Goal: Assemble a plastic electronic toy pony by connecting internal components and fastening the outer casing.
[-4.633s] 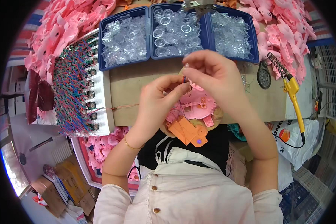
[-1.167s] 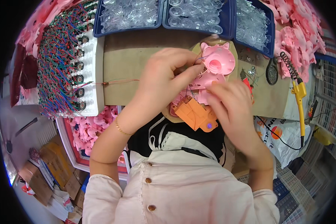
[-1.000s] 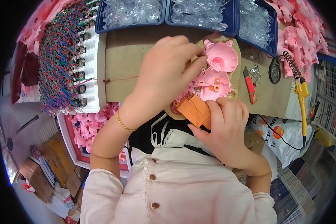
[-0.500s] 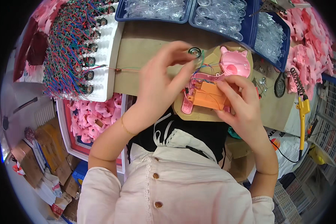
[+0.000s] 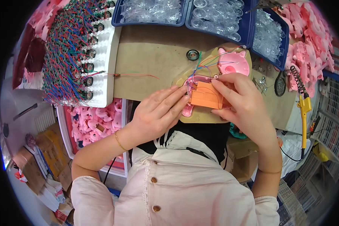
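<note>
A pink animal-shaped half shell (image 5: 235, 63) lies hollow side up on a tan board (image 5: 205, 119) in front of me. An orange box-shaped part (image 5: 206, 97), probably a battery case, sits over the shell's lower part. My right hand (image 5: 246, 103) grips its right side between thumb and fingers. My left hand (image 5: 158, 109) has its fingers pressed together at the box's left end; its thumb and whatever it pinches are hidden. Coloured wires (image 5: 203, 67) run across the shell. A small round black speaker (image 5: 193, 55) rests on the table beyond it.
At the left, wired circuit parts heap on a white foam tray (image 5: 108, 84). Blue bins (image 5: 185, 20) of clear plastic parts line the back. Pink shells (image 5: 309, 52) pile at the right, near a yellow-handled soldering iron (image 5: 304, 107). A crate (image 5: 69, 141) below left holds pink pieces.
My left hand has let go of the speaker, now lying on the table, and has come down to the orange box's left end. My right hand stays on the box.
</note>
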Motion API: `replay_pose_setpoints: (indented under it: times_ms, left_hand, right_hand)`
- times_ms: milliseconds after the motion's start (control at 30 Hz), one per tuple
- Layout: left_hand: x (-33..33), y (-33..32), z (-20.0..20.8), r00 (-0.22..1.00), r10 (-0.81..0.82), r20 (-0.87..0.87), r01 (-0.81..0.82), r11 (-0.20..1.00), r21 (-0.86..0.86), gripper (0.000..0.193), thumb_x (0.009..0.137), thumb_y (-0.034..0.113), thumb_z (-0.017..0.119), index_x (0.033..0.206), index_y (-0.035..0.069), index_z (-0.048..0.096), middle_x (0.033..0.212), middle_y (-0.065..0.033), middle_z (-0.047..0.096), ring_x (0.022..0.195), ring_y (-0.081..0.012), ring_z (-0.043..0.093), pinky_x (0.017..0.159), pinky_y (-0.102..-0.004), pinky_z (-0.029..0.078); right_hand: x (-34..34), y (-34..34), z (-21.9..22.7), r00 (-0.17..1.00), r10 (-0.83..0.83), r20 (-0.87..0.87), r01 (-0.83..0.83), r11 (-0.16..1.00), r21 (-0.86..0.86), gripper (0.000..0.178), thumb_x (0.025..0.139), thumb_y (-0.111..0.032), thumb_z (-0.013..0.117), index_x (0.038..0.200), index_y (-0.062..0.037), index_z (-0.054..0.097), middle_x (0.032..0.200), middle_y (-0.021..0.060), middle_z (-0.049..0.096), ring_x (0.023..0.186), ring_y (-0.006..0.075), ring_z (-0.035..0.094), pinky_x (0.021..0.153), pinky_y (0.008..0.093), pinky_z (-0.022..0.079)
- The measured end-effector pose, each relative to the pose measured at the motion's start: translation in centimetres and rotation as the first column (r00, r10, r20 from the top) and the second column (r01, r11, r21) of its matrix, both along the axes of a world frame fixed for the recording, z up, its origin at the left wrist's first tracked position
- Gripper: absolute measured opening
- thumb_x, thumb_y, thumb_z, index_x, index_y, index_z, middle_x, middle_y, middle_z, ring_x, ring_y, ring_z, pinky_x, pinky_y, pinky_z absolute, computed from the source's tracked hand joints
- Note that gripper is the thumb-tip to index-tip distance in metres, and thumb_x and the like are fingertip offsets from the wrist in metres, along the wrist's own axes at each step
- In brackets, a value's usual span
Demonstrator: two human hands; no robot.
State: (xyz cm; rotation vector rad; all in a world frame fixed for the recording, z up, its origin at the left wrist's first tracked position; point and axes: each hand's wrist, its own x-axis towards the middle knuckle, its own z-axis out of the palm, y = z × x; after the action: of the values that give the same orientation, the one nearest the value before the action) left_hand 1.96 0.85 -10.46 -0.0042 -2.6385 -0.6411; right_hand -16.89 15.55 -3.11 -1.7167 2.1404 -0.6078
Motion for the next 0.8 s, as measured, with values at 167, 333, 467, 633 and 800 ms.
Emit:
replay_pose_setpoints:
  times_ms: [167, 333, 467, 633, 800]
  left_hand:
    - [-0.5, -0.9, 1.2, 0.999, -0.017, 0.028, 0.016, 0.999, 0.047, 0.042, 0.07, 0.01, 0.071, 0.111, 0.008, 0.064, 0.117, -0.0057, 0.061, 0.101, -0.022, 0.06, 0.08, -0.0333, 0.048]
    - [-3.9, -1.6, 4.2, 1.0, -0.022, 0.004, 0.023, 0.998, -0.063, 0.042, 0.071, 0.023, 0.072, 0.112, 0.014, 0.065, 0.115, -0.0003, 0.062, 0.097, -0.0197, 0.058, 0.081, -0.0328, 0.045]
    - [-6.0, -0.6, 4.2, 0.978, -0.17, 0.122, 0.188, 0.971, -0.149, 0.04, 0.079, 0.031, 0.065, 0.115, 0.013, 0.063, 0.115, 0.001, 0.061, 0.107, -0.0167, 0.053, 0.086, -0.0336, 0.042]
    - [-6.3, -0.2, 4.4, 0.972, -0.156, 0.177, 0.191, 0.96, -0.205, 0.042, 0.081, 0.027, 0.065, 0.121, 0.014, 0.061, 0.123, 0.0026, 0.06, 0.107, -0.0152, 0.054, 0.087, -0.0349, 0.04]
    - [-6.0, 0.1, 3.8, 0.976, -0.158, 0.149, 0.188, 0.958, -0.215, 0.041, 0.081, 0.025, 0.065, 0.12, 0.012, 0.061, 0.123, 0.001, 0.06, 0.107, -0.0148, 0.055, 0.085, -0.0336, 0.041]
  right_hand:
    - [-0.2, 0.1, 0.2, 1.0, 0.025, -0.01, -0.025, 1.0, 0.005, 0.055, 0.061, -0.016, 0.078, 0.111, -0.0015, 0.06, 0.109, 0.0115, 0.056, 0.103, 0.0293, 0.054, 0.087, 0.0385, 0.045]
    - [-0.8, 3.0, 0.9, 0.976, -0.2, -0.09, 0.2, 0.98, -0.007, 0.047, 0.065, -0.019, 0.077, 0.107, -0.0044, 0.063, 0.1, 0.0097, 0.057, 0.096, 0.0285, 0.053, 0.081, 0.0378, 0.043]
    - [-0.2, 3.1, -0.7, 0.955, -0.153, -0.253, 0.133, 0.987, -0.094, 0.044, 0.065, -0.023, 0.076, 0.103, -0.0033, 0.064, 0.089, 0.0085, 0.056, 0.085, 0.0271, 0.053, 0.076, 0.0379, 0.042]
    - [-1.1, 3.3, -1.6, 0.961, -0.163, -0.225, 0.128, 0.979, -0.161, 0.042, 0.065, -0.025, 0.075, 0.098, -0.0017, 0.064, 0.085, 0.0078, 0.056, 0.079, 0.0263, 0.052, 0.074, 0.0377, 0.041]
    - [-1.3, 2.9, -0.8, 0.981, -0.145, -0.131, 0.128, 0.983, -0.128, 0.036, 0.066, -0.022, 0.075, 0.095, -0.003, 0.064, 0.084, 0.007, 0.055, 0.079, 0.0265, 0.052, 0.072, 0.0382, 0.04]
